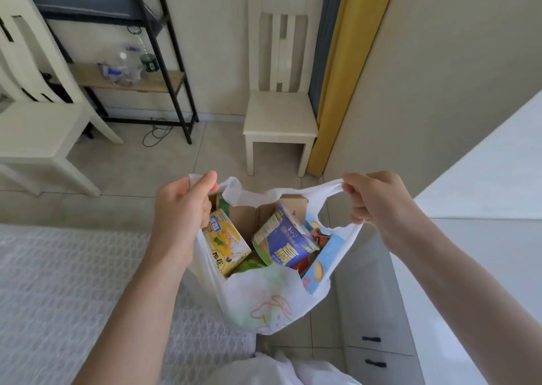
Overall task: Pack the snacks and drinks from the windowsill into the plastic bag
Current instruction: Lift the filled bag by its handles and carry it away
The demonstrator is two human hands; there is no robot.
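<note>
White clothing (293, 370): right under the camera at the bottom edge, just below the bag.
Plastic bag (264, 296): white, thin, red scribble print on the near side, hanging in the air between both hands, over the tiled floor (132, 173), mouth pulled wide open.
Left hand (181, 208): fingers curled round the bag's left handle, thumb up top pinching the plastic, knuckles pressed against the yellow box.
Right hand (378, 200): closed tight on the bag's right handle loop, stretching it out to the side.
Yellow box (227, 244): inside the bag on its left side, tilted, printed text showing.
Blue packet (284, 241): middle of the bag, leaning, label facing up.
Light blue box (319, 267): at the bag's right wall, biscuit picture on it, partly under the blue packet.
Brown carton (258, 211): at the back of the bag, behind the other stuff.
Green thing: low in the bag, mostly buried, can't tell what it is.
Bed (58, 282): white textured cover, left of the bag.
White drawers (378, 326): right of the bag, dark handles.
White chair (281, 91): beyond the bag, against the wall by a yellow curtain (346, 77).
Metal shelf (132, 77): far left beyond the bag, clear bottles on it.
</note>
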